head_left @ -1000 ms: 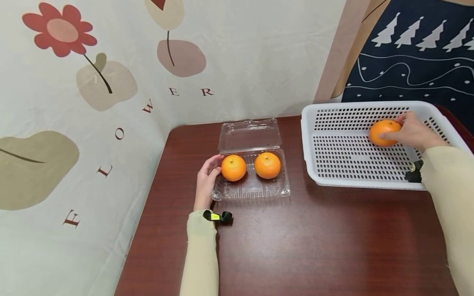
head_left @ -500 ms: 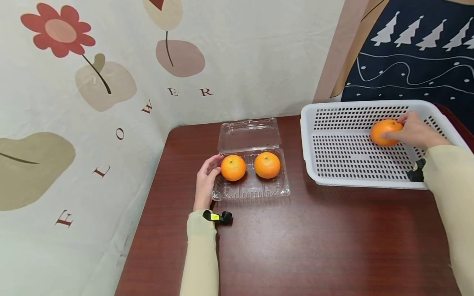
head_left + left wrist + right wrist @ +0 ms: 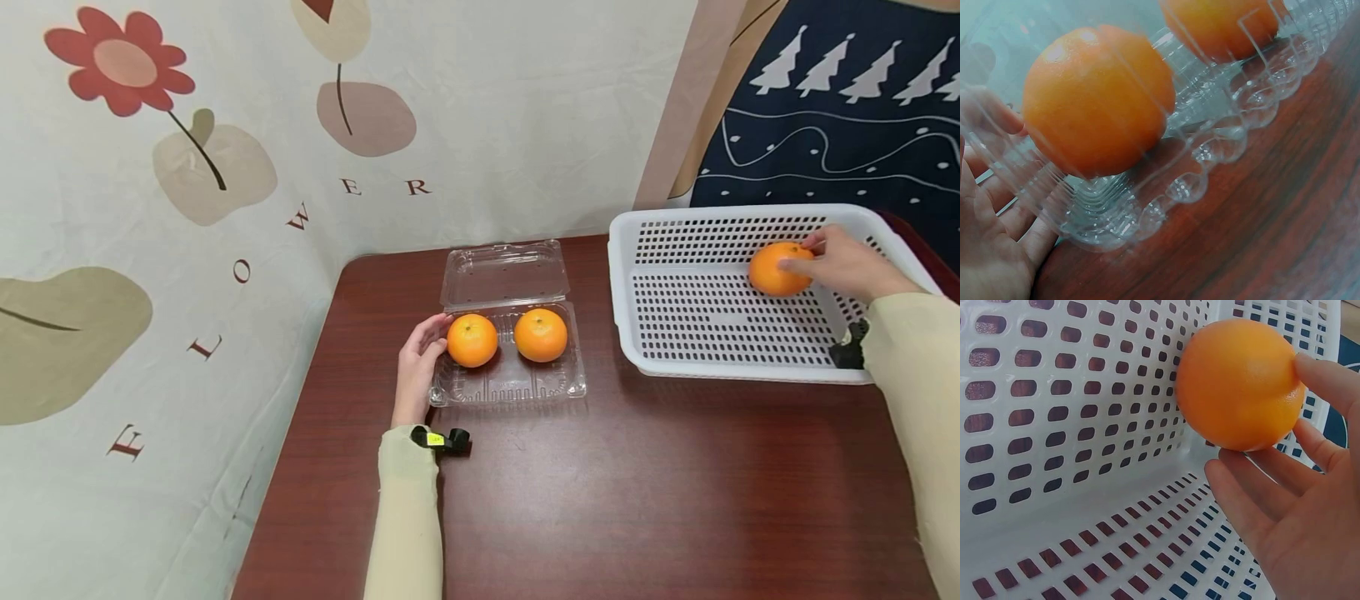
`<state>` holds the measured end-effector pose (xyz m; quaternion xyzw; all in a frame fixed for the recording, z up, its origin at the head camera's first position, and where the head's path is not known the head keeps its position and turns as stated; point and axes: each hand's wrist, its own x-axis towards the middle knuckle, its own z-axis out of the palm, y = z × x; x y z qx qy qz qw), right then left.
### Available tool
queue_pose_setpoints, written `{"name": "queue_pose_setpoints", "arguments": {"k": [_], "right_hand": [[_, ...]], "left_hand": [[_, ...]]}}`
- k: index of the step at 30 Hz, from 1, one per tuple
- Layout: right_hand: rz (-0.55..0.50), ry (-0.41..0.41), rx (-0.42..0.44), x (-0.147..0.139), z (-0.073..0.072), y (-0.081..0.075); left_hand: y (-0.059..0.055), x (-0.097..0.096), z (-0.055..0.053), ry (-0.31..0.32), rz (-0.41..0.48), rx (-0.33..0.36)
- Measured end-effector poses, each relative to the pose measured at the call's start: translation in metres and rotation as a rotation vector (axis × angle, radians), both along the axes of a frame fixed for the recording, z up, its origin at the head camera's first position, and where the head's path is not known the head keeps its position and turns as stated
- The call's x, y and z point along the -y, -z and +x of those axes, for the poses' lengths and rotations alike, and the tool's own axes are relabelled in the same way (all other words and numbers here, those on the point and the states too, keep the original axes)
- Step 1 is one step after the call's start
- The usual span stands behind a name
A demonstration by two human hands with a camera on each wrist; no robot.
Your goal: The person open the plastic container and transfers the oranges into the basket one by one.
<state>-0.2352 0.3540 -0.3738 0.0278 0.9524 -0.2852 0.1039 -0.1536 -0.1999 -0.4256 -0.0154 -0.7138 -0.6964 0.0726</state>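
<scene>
My right hand (image 3: 851,262) reaches into the white plastic basket (image 3: 750,372) and holds an orange (image 3: 780,269) near the back right. In the right wrist view, fingertips and thumb lie against one side of this orange (image 3: 1238,384), close to the perforated wall. At the left, my left hand (image 3: 418,367) rests against the left side of a clear plastic clamshell box (image 3: 517,387). Two oranges sit in its base, a left one (image 3: 472,340) and a right one (image 3: 541,335). In the left wrist view, fairly straight fingers (image 3: 1016,215) lie along the outside of the clear wall.
The box's hinged lid (image 3: 506,275) lies folded back toward the wall. A patterned cloth (image 3: 510,108) hangs behind the brown table (image 3: 600,500), with a dark blue cloth (image 3: 840,142) behind the basket. Black straps with small cameras sit on both wrists.
My right forearm has shifted slightly to the right, while the hand stays at the orange in the basket. The left hand, the box and its two oranges keep their places.
</scene>
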Motion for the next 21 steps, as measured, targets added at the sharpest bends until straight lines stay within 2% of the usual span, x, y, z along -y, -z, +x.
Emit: {"name": "queue_pose_setpoints", "arguments": {"k": [10,21], "right_hand": [[0.049,-0.061,-0.002,-0.001,0.002,-0.011],[0.076,-0.015,-0.022,0.003,0.003,-0.016]], "left_hand": [[-0.001,0.000,0.002,-0.002,-0.017,0.003],[-0.004,0.000,0.002,0.002,-0.023,0.013]]}}
